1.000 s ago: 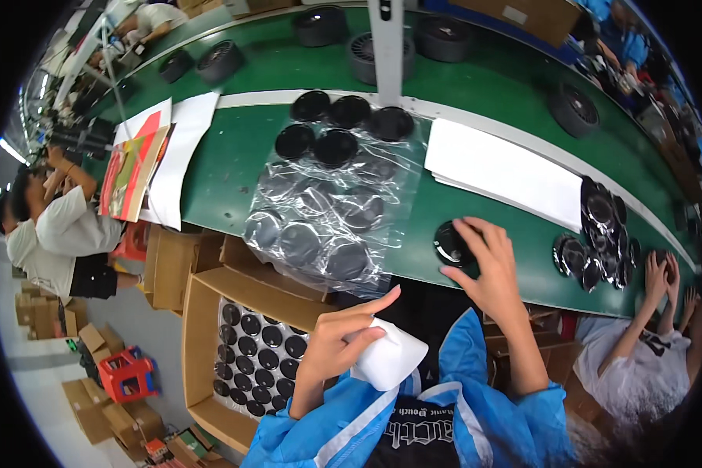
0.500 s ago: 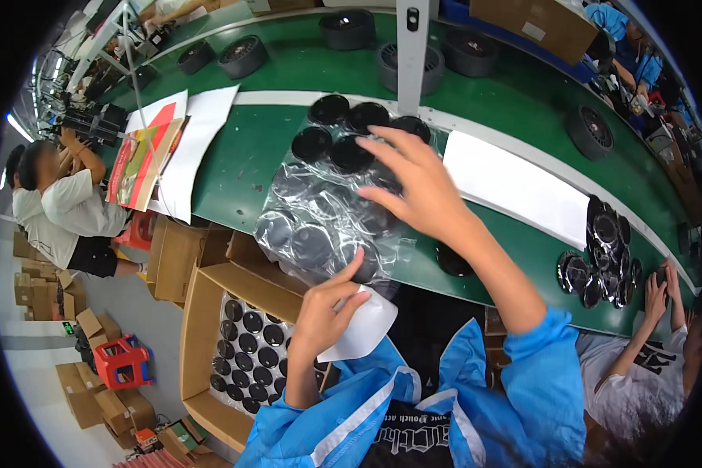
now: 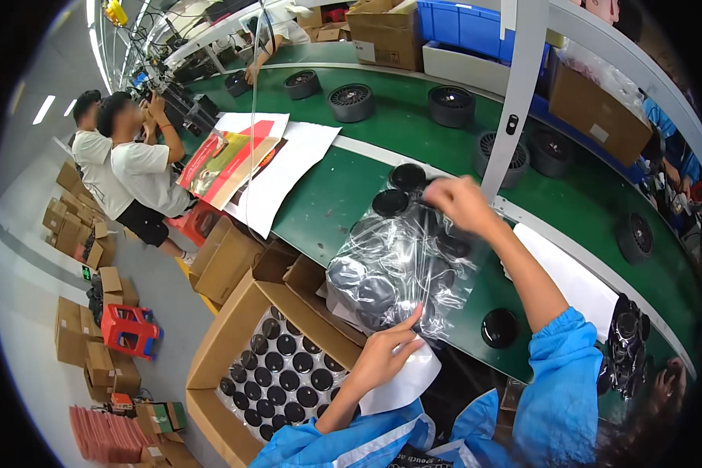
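Note:
A clear plastic bag (image 3: 390,261) with several round black caps under its film lies at the table edge. Two black caps (image 3: 408,177) show bare at its far end. My right hand (image 3: 462,204), slightly blurred, has its fingers drawn together at the bag's far edge, and creases run from there toward my left hand. My left hand (image 3: 384,359) grips the bag's near edge, its index finger lying on the film. Beneath that hand a white sheet (image 3: 409,378) hangs over the edge. A loose black cap (image 3: 499,327) lies right of the bag.
An open carton (image 3: 210,351) holding rows of black caps stands below left. Printed cardboard and white sheets (image 3: 304,156) lie at the left. Wheel-shaped parts (image 3: 351,102) line the far green surface behind a metal post (image 3: 515,93). Bagged black parts (image 3: 625,339) lie right. Two people stand left.
My right hand's spread fingers have closed at the bag's far edge. Film now covers more of the far caps. The view has swung left, so everything appears shifted right.

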`<move>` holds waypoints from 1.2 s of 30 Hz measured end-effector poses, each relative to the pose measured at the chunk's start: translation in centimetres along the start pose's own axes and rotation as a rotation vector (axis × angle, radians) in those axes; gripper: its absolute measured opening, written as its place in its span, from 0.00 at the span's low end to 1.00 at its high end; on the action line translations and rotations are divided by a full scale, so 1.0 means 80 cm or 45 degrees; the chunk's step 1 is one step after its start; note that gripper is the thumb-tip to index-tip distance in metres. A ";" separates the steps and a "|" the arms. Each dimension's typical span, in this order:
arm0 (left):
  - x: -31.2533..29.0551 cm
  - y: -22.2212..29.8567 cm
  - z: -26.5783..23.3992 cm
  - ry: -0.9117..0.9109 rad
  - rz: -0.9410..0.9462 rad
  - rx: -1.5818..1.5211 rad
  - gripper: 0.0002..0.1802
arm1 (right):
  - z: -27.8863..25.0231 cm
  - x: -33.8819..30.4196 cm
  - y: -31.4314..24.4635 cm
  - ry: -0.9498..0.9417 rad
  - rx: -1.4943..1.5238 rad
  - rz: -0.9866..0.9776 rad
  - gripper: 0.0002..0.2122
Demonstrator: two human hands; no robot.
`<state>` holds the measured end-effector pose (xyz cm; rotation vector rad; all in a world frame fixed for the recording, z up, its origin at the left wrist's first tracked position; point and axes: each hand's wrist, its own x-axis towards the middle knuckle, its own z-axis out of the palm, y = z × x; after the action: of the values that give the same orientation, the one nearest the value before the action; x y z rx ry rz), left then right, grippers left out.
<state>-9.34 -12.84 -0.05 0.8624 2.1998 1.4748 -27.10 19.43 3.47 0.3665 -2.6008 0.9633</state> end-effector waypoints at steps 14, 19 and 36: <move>-0.047 0.051 -0.048 0.230 0.367 -0.023 0.11 | -0.114 -0.276 -0.142 0.859 0.733 0.884 0.12; -0.051 0.038 -0.041 0.094 0.245 -0.404 0.11 | -0.093 -0.450 -0.122 0.696 0.200 1.391 0.11; 0.019 0.084 0.051 0.088 -0.233 -0.563 0.14 | -0.083 -0.434 -0.196 0.670 -0.127 0.788 0.34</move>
<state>-6.12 -7.11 4.60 0.4573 1.8268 1.8172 11.48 16.46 3.28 -0.6709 -2.2665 0.9347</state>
